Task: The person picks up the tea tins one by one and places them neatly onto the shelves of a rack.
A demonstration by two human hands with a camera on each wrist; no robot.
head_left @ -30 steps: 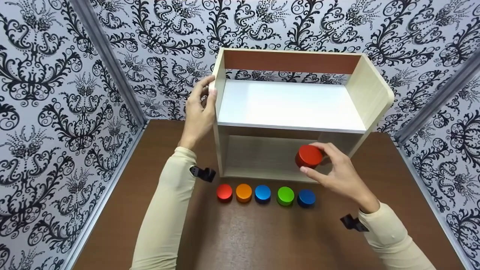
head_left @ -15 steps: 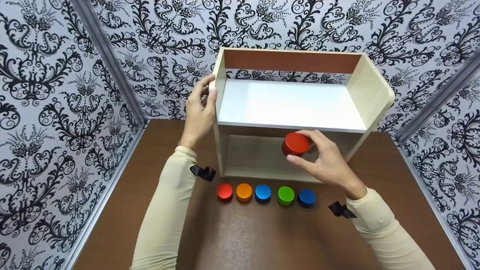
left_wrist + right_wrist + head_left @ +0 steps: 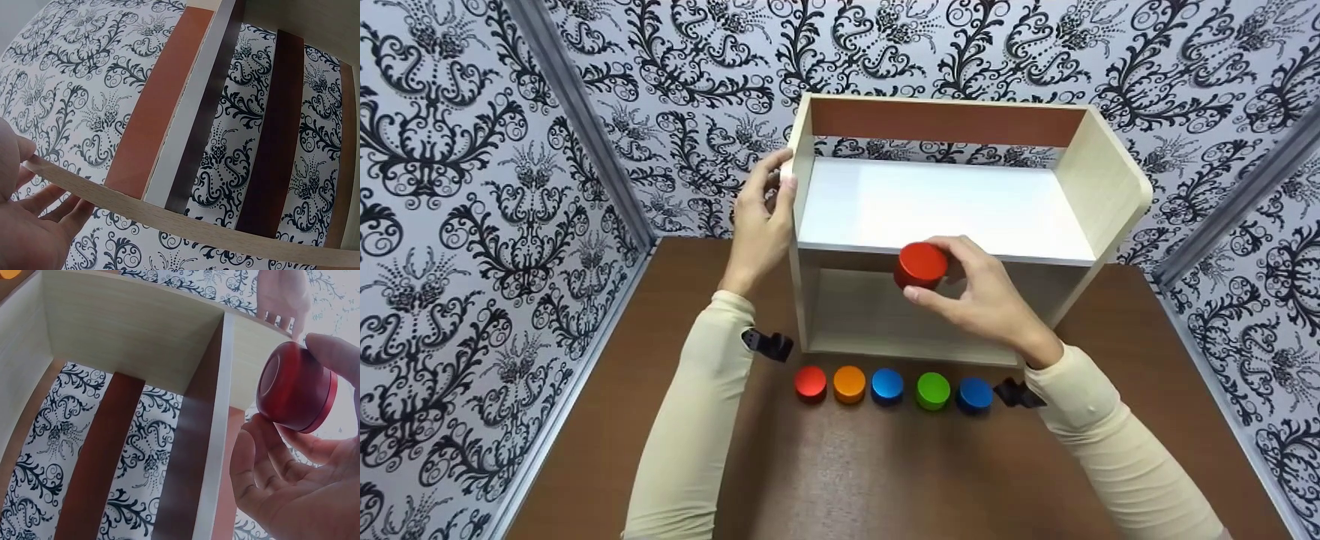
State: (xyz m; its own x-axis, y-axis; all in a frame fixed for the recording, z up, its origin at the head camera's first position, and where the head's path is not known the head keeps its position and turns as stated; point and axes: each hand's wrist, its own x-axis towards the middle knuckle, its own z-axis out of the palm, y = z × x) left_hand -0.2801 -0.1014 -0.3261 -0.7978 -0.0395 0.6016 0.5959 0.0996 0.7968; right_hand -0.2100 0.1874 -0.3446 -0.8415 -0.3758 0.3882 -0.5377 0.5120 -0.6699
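Observation:
My right hand (image 3: pixel 986 296) holds a small red round tin (image 3: pixel 922 264) between thumb and fingers, in front of the front edge of the white middle board (image 3: pixel 945 210). In the right wrist view the tin (image 3: pixel 295 388) is tilted, its lower fingers curled beneath it. My left hand (image 3: pixel 761 217) grips the left side panel of a pale wooden two-level shelf (image 3: pixel 802 180). In the left wrist view the thumb and fingers of that hand (image 3: pixel 34 219) lie on either side of the panel's edge (image 3: pixel 169 211).
On the brown table (image 3: pixel 840 472) before the shelf stands a row of round tins: red (image 3: pixel 810 382), orange (image 3: pixel 849 384), light blue (image 3: pixel 887 385), green (image 3: pixel 933 390) and dark blue (image 3: pixel 975 394). Patterned walls (image 3: pixel 472 225) enclose the back and sides.
My right hand has carried the red tin leftward and upward, from before the lower compartment to the middle board's front edge. The left hand keeps its hold on the side panel.

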